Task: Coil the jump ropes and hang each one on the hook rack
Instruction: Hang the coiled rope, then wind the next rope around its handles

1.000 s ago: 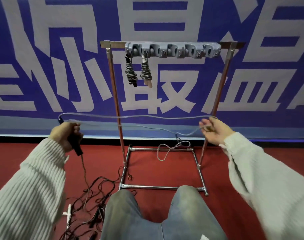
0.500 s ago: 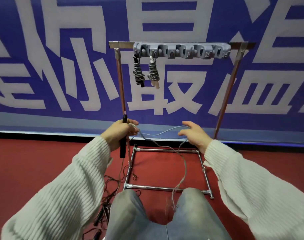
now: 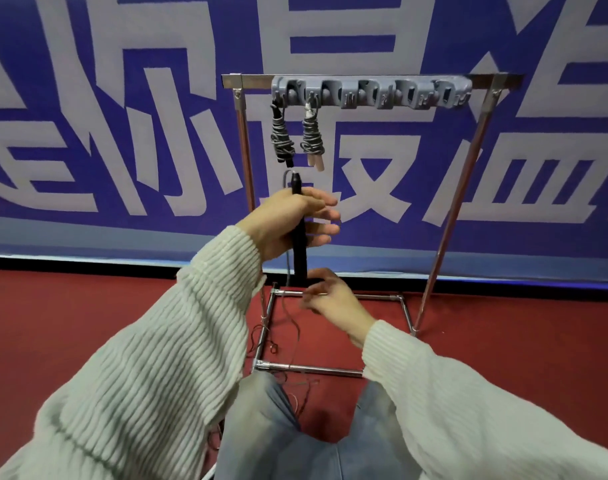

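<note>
Your left hand holds the black handle upright in the middle of the frame, thumb pressing it, fingers spread out. Your right hand sits just below, fingers curled, pinching the thin gray rope. Two coiled ropes hang from the gray hook rack above, at top center.

Lighting's pretty even and bright, no harsh shadows anywhere, just soft shading in the sleeve ribs and under the metal frame. The chrome tubes of that frame catch small glints, strongest on the floor bar nearest the camera. Wide-angle lens bends things: the frame's uprights lean outward and the banner behind it bows toward the edges. The right hand below the frame's top bar is motion-blurred; the rest looks a bit soft.
</note>
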